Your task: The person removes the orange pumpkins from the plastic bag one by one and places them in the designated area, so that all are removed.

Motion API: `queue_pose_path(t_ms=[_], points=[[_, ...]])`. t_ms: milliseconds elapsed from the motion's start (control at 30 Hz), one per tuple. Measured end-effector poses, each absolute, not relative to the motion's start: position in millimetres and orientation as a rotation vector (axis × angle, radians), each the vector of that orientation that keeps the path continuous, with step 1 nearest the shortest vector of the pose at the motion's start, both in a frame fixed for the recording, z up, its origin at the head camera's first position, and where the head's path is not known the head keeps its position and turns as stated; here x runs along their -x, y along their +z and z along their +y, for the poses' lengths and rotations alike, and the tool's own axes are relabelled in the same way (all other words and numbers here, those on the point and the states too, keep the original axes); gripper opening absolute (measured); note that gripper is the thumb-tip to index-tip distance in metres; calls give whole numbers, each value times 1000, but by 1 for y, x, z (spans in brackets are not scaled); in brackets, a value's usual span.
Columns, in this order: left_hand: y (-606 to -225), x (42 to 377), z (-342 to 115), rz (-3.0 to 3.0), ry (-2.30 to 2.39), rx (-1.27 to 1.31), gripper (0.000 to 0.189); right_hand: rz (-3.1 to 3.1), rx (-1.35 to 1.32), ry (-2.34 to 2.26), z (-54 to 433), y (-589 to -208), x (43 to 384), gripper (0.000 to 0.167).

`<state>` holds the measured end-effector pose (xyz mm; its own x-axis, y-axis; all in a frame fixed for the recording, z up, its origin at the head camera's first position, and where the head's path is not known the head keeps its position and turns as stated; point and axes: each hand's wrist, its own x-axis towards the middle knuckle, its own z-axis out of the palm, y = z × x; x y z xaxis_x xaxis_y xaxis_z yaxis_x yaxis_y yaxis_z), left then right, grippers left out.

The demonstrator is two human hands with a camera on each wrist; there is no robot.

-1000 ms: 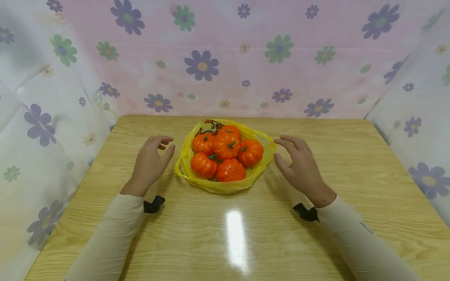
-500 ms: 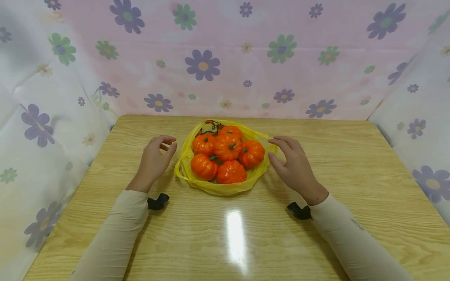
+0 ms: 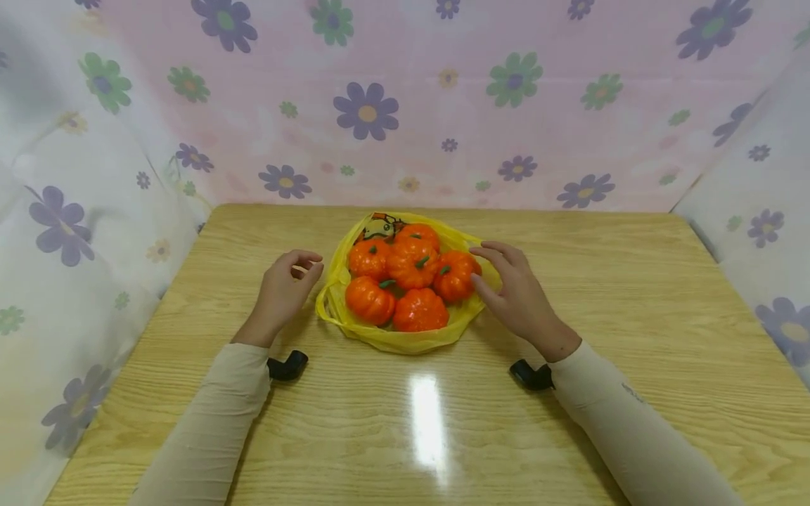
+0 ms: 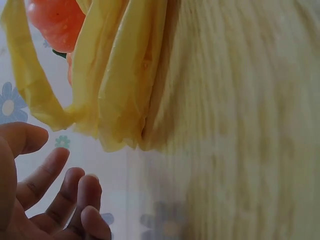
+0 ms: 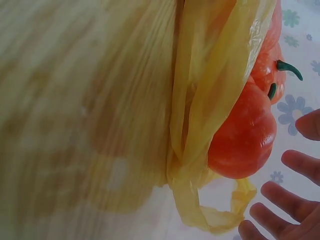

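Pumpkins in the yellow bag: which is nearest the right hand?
The rightmost pumpkin: in the head view the right hand is beside it; the other five lie farther left.

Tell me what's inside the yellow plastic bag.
Six glossy orange pumpkins show in the open yellow plastic bag. They cover most of its bottom; anything beneath them is hidden.

Left grip (image 4: 57, 206) near yellow bag (image 4: 125, 85), orange pumpkin (image 4: 57, 22)
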<state>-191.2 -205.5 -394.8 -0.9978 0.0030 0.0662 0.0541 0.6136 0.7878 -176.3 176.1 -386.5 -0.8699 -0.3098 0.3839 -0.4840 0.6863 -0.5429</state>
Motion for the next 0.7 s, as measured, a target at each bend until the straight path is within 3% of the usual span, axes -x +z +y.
queue_pose_path(t_ms=[367,700], points=[[-402,198,-209,-2951,-1551,55,48,-2770,-680,933,175,-384,177,63],[-410,197,-215,-2965,-1702,43,53,-2718,-731,880,173,-390,177,64]])
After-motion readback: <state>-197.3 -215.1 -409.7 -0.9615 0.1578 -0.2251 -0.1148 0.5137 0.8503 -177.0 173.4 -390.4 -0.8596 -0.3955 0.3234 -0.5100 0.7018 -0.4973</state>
